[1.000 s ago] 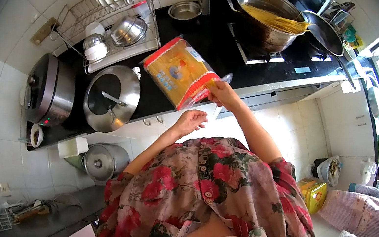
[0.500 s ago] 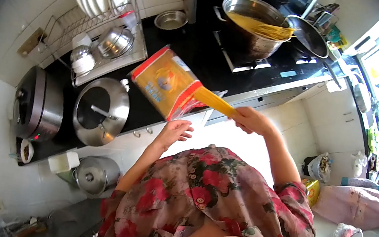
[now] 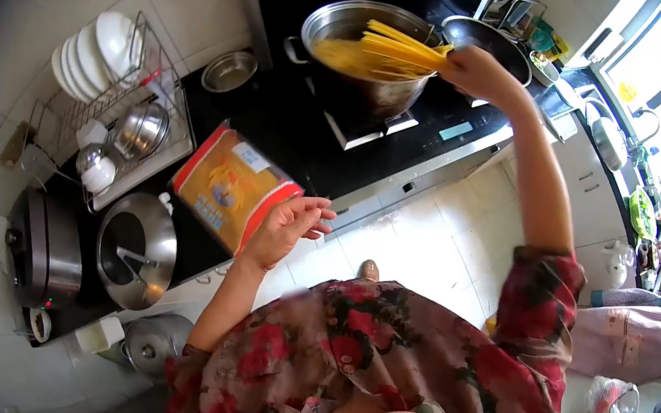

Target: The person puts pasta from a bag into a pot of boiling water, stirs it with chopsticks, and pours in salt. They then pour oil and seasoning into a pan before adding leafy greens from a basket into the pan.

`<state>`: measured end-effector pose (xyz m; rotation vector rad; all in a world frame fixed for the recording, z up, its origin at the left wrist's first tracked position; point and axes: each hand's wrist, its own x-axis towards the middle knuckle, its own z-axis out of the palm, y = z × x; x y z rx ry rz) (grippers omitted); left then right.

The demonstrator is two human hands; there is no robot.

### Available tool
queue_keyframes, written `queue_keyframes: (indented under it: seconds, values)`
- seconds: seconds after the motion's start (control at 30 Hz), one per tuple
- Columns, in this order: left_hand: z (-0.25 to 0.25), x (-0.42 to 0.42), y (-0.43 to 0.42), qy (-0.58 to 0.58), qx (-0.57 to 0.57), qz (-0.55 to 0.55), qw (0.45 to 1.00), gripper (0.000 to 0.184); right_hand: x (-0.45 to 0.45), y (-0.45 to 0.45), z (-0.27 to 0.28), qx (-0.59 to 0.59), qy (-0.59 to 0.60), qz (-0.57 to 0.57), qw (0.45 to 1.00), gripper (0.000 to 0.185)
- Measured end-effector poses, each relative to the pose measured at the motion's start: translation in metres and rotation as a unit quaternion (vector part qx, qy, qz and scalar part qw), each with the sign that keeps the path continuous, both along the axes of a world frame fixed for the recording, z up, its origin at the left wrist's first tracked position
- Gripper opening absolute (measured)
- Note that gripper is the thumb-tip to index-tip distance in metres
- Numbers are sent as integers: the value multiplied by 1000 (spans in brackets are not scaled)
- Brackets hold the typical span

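Observation:
In my right hand (image 3: 479, 74) is a bunch of dry yellow noodles (image 3: 401, 47), its far ends reaching over the large steel pot (image 3: 373, 99) on the stove. More yellow noodles, partly blurred, show inside the pot. The orange noodle package (image 3: 223, 188) with red edges lies on the black counter. Beside its right end is my left hand (image 3: 285, 230), fingers apart and holding nothing. Whether the left fingers touch the package, I cannot tell.
A black frying pan (image 3: 494, 49) sits right of the pot. Left of the stove are a shallow metal bowl (image 3: 229, 72), a dish rack (image 3: 145, 121) with plates and bowls, a wide steel lid (image 3: 159, 253) and a rice cooker (image 3: 51, 249).
My right hand has carried the noodles from the package's end over to the pot. The package has gone down onto the counter, with my left hand staying near it. The view has shifted.

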<state>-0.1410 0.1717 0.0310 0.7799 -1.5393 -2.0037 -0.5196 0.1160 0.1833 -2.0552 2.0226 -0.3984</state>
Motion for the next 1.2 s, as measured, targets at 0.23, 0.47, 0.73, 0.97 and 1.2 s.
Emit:
queue_keyframes:
  seconds: [0.23,0.47,0.73,0.97,1.2]
  values:
    - [1,-86,2,-50,-21,39,998,29,-20,-67,-10,-421,-50,46,904,29]
    - [-25,-100,21,-66,76,57,993,32,-42,69,-80,-248,-300,65,919,16]
    - [-37,-160,28,-64,74,-61,993,31,-41,189,-119,-206,-296,-67,930,14]
    - [-64,-235,68,-66,89,-135,985,20,-52,275,-128,-154,-255,-181,937,19]
    - [-50,-337,104,-96,38,-221,970,14,-134,361,-134,-152,-260,-253,920,19]
